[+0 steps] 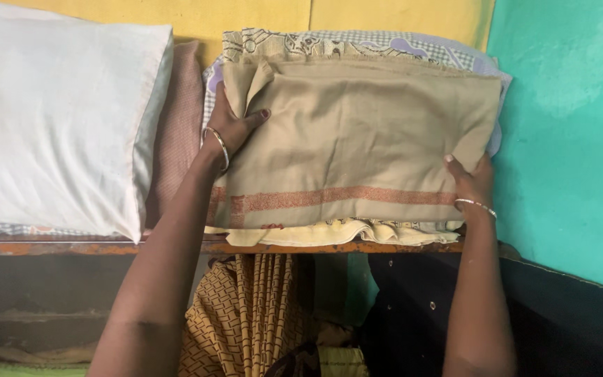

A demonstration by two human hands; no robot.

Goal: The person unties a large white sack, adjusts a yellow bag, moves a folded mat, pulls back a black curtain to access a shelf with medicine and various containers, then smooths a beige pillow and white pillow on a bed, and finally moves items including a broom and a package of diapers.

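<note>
A folded tan blanket [357,139] with a reddish stripe near its front edge lies on top of a pile of folded cloths on a shelf. My left hand [235,126] grips its left edge, thumb on top and fingers tucked under the cloth. At the blanket's right front corner my right hand [470,180] holds the cloth, its fingers partly hidden beneath. Both wrists wear thin bangles. Under the blanket sit a pale yellow cloth [329,234] and a patterned checked cloth [357,43].
A white pillow [57,119] leans at the left, with a pinkish pillow [179,132] beside it. The shelf's rusty front edge [71,246] runs across. A teal wall [574,139] closes the right side; yellow wall behind. Below hangs brown patterned fabric [246,314].
</note>
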